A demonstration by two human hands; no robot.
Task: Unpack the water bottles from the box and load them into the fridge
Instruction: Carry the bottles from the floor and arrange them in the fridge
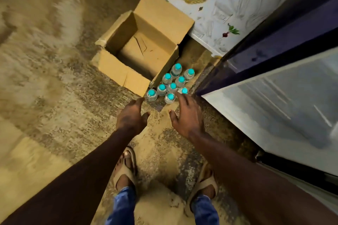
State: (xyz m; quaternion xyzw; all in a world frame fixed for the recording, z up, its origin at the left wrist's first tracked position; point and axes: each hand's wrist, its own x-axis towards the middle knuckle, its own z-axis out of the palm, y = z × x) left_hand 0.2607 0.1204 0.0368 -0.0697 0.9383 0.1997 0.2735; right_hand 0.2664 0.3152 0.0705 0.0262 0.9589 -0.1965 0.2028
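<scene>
An open cardboard box (pixel 117 68) sits on the floor with nothing showing inside it. Several clear water bottles with turquoise caps (pixel 172 86) stand upright in a cluster on the floor, right of the box's near corner. My left hand (pixel 131 117) hovers just short of the nearest left bottle (pixel 151 94), fingers loosely curled and holding nothing. My right hand (pixel 186 117) reaches in with spread fingers, fingertips at the cap of the nearest right bottle (pixel 184 90). The fridge (pixel 274 45), dark blue, stands at the right with its door (pixel 274 107) swung open.
A white cabinet with vegetable prints (pixel 228 5) stands behind the box and the fridge. My feet in sandals (pixel 126 171) are on the speckled stone floor (pixel 45 78) below my arms. The open door edge lies close to my right arm.
</scene>
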